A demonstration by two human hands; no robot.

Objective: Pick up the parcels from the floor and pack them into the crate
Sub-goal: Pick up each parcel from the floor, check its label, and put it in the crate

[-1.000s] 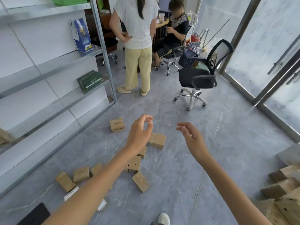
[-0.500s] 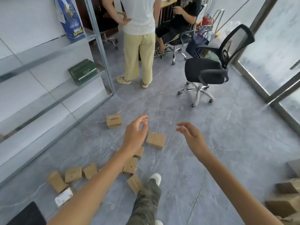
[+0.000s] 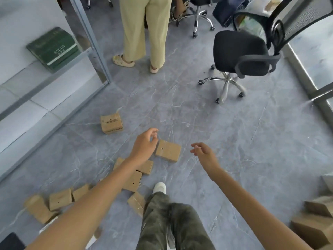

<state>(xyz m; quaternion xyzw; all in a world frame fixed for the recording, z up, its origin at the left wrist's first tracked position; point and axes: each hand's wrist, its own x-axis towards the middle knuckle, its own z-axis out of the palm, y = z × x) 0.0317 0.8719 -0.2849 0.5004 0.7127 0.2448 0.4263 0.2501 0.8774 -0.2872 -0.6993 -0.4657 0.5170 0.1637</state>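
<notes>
A: Grey stone floor (image 3: 234,141), with a metal shelf (image 3: 90,35) on the left?
B: Yes, and a black office chair (image 3: 241,53) at the back right.
A: Where are the parcels (image 3: 132,183)?
B: Scattered on the floor. The nearest parcel (image 3: 168,150) lies just beyond the left hand (image 3: 144,147), and a lone parcel (image 3: 111,123) sits closer to the shelf.
A: And the hands?
B: Left hand and right hand (image 3: 205,156) both hover above the floor, fingers loosely curled and apart, holding nothing
</notes>
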